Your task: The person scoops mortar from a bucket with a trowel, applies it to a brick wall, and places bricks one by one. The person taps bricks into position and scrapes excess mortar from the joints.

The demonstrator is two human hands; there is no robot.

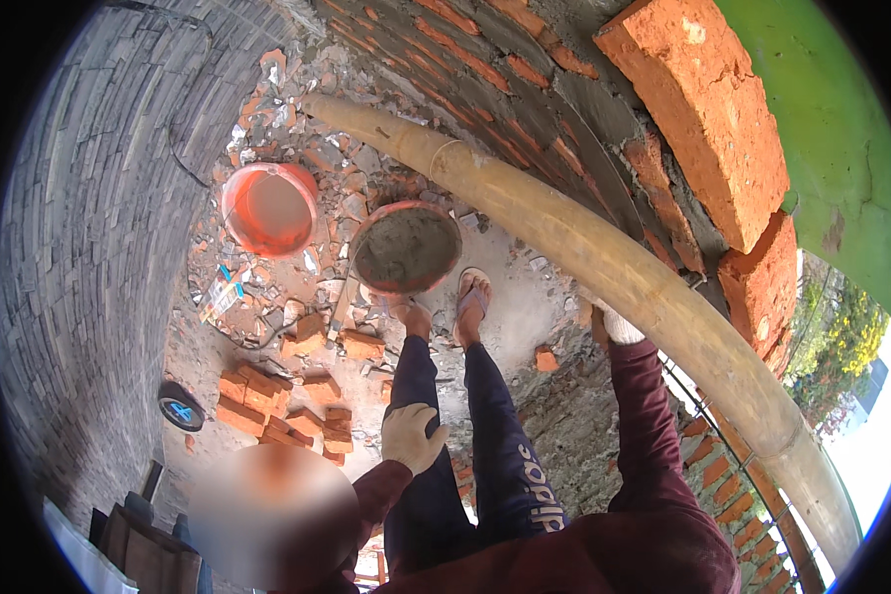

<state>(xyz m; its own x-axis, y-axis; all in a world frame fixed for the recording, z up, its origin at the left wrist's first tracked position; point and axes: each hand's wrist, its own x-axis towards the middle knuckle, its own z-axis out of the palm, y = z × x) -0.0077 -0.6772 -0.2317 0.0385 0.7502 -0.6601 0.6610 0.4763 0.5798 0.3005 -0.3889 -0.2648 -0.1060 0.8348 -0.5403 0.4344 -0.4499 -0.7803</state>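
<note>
A tan bamboo pole [554,218] slants far-left to near-right, beside the white-gloved right hand [621,327], whose grip I cannot tell. The white-gloved left hand [413,439], farther off, looks loosely open.

- A grey wall [89,228], covered with narrow stone strips, stands along the left edge of the ground [510,287].
- A thin black cable [172,139] hangs against this wall.
- Near its foot is a round black object [181,407] with blue mark.
- A blue-and-white packet [225,291] lies on rubble [332,158], near the same edge.
- Outside, there is a shrub [856,342] with yellow flowers.
</note>
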